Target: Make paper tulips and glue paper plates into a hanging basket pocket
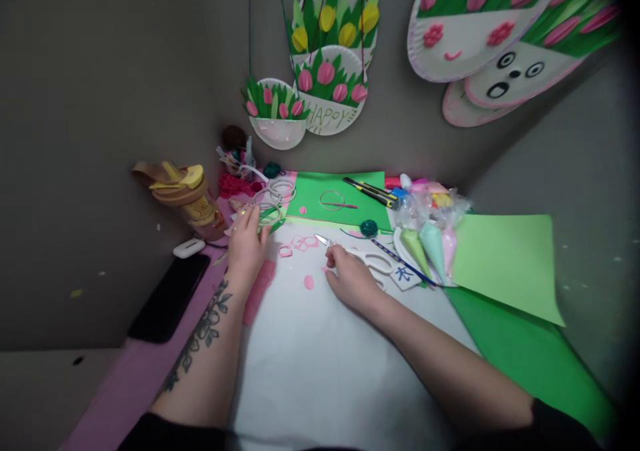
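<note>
My left hand point(247, 245) reaches to the far left of the white sheet point(295, 377), fingers stretched out and apart beside some green paper leaves point(275, 225) and several pale rings point(283, 189). My right hand point(353, 279) is over the middle of the sheet with its fingers curled and pressed together. Whatever those fingers pinch is too small to name. White-handled scissors point(377, 261) lie just past them, the blade tip point(321, 239) pointing left. Near the hands are pink paper outlines point(304, 242), a pink oval point(309, 282) and a pink paper strip point(261, 291).
At left stand a brown cup point(193, 204), a black phone point(170, 297) and a white case point(189, 247). Piping bags point(433, 244), craft knives point(370, 192) and green paper point(505, 257) lie at right and back. Paper-plate tulip crafts point(327, 114) hang on the wall.
</note>
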A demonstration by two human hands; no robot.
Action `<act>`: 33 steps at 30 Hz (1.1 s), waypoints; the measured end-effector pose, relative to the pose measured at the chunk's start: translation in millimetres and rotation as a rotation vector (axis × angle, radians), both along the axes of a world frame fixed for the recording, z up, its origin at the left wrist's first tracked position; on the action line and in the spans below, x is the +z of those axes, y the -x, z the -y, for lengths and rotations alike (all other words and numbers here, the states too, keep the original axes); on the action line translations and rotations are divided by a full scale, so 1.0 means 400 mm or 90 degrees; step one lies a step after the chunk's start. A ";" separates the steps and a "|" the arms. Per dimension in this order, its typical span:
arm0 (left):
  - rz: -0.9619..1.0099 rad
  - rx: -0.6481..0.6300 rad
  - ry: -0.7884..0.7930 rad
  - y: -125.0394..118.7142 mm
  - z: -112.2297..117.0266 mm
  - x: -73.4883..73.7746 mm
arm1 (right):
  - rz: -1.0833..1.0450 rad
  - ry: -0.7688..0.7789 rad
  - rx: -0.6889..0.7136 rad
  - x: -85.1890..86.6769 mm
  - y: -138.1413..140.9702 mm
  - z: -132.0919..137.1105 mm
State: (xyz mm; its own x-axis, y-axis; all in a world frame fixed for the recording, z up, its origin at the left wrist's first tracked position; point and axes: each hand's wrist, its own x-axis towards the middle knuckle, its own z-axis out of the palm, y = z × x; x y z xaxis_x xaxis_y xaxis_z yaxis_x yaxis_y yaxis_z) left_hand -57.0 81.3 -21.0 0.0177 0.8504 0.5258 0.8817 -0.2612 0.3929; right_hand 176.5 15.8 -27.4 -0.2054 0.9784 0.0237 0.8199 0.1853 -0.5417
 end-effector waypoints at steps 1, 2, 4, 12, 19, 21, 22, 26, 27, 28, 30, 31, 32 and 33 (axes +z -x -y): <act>0.012 -0.013 0.001 -0.006 0.008 0.002 | 0.010 0.010 -0.002 0.000 0.001 0.000; 0.029 -0.027 0.010 -0.013 0.019 0.005 | 0.014 0.019 -0.006 -0.003 0.002 -0.002; 0.072 -0.056 0.069 -0.034 0.050 0.014 | -0.003 0.028 -0.007 -0.012 0.001 -0.005; 0.518 -0.243 0.621 -0.152 0.158 0.051 | -0.134 -0.420 0.075 -0.010 -0.002 0.015; 0.597 -0.256 0.682 -0.165 0.167 0.056 | -0.073 -0.540 0.185 -0.002 0.002 0.028; 0.531 -0.260 0.606 -0.161 0.165 0.053 | -0.149 -0.492 0.146 -0.012 0.001 0.025; 0.479 -0.258 0.559 -0.159 0.164 0.052 | -0.206 -0.442 0.111 -0.017 0.002 0.024; 0.252 -0.261 0.428 -0.158 0.168 0.048 | -0.452 -0.117 -0.006 -0.024 0.013 0.017; 0.213 -0.267 0.417 -0.159 0.171 0.047 | -0.490 -0.053 -0.014 -0.023 0.016 0.016; 0.182 -0.273 0.412 -0.161 0.173 0.045 | -0.517 -0.012 -0.017 -0.022 0.019 0.014; 0.136 -0.279 0.405 -0.161 0.176 0.042 | -0.554 0.023 -0.025 -0.020 0.022 0.010; 0.115 -0.275 0.399 -0.157 0.174 0.041 | -0.575 0.022 -0.037 -0.020 0.022 0.008; 0.095 -0.263 0.388 -0.150 0.170 0.040 | -0.600 0.015 -0.053 -0.020 0.021 0.004; 0.074 -0.239 0.371 -0.140 0.161 0.041 | -0.623 0.005 -0.072 -0.022 0.019 0.000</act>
State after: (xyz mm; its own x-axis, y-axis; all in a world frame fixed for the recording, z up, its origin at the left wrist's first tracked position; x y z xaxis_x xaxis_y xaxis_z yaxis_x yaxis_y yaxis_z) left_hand -1.1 16.8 -4.8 0.3368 0.9416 0.0031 0.7168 -0.2585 0.6476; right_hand 168.8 15.7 -36.0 -0.0038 0.9919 0.1267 0.0223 0.1268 -0.9917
